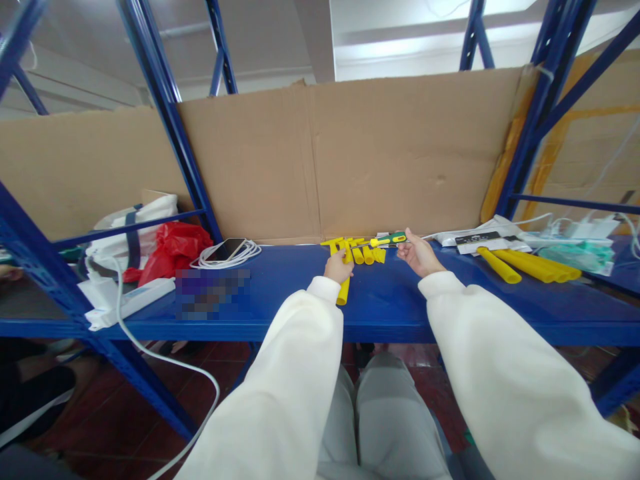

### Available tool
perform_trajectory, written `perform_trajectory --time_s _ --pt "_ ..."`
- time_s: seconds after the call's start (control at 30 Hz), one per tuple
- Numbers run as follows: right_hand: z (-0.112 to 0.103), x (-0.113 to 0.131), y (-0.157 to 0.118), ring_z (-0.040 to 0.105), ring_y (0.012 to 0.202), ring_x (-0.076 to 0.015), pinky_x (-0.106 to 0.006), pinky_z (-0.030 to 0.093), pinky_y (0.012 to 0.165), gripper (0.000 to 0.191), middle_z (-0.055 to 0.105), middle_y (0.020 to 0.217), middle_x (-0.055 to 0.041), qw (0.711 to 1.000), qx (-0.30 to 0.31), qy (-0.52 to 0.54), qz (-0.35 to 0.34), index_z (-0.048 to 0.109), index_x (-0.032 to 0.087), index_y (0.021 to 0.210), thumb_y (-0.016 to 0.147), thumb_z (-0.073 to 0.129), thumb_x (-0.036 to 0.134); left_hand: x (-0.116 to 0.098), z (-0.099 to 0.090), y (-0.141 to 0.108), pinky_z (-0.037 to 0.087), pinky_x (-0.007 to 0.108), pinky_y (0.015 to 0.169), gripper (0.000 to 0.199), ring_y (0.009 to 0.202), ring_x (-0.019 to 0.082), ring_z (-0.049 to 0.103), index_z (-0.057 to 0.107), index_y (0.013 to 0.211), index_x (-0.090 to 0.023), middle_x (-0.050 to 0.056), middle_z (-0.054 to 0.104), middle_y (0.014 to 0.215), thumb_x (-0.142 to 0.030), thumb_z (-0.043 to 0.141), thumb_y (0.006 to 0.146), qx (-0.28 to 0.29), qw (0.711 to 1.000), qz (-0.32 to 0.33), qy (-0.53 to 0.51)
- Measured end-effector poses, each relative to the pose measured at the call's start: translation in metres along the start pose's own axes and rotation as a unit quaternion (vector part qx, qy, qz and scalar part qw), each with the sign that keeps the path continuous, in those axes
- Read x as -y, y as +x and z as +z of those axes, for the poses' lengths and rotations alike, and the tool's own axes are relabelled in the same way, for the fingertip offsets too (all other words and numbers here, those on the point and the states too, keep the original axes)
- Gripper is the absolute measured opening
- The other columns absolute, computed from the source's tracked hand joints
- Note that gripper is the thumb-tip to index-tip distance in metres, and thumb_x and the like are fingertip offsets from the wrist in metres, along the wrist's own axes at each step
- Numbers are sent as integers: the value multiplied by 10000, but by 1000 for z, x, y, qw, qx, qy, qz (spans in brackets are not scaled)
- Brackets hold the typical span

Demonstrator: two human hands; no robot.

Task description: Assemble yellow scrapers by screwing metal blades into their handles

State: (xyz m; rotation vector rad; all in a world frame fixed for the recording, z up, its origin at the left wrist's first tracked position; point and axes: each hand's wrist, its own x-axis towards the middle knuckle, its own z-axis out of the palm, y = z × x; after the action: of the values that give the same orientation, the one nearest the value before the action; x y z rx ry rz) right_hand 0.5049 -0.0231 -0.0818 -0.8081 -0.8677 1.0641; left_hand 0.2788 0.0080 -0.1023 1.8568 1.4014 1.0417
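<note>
My left hand (340, 267) is closed around a yellow tube (343, 293), whose lower end sticks out below the fingers toward the table's front edge. In my right hand (417, 254) is a screwdriver (393, 239) with a green and yellow handle, pinched at the handle's end. Its thin shaft points left, toward the top of the tube; whether the tip touches it cannot be made out. Between the hands, several short yellow tube pieces (368, 256) lie side by side on the blue table (290, 287).
Longer yellow tubes (535, 265) lie at the right beside a plastic packet (480, 241). At the left are a phone (228, 249), a coiled white cable (247, 253), a red bag (175, 247) and a power strip (133, 303). A cardboard panel (400, 153) stands behind, between blue posts.
</note>
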Motion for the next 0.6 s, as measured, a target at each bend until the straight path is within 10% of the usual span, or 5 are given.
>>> perform_trajectory --time_s 0.6 --pt "2 1 1 487 497 -110 -201 429 466 339 528 555 36 999 -25 -12 20 556 229 758 961 762 407 1 2 0 648 260 824 584 754 167 826 672 1497 -204 148 710 1478 -136 723 919 -15 1000 4 -4"
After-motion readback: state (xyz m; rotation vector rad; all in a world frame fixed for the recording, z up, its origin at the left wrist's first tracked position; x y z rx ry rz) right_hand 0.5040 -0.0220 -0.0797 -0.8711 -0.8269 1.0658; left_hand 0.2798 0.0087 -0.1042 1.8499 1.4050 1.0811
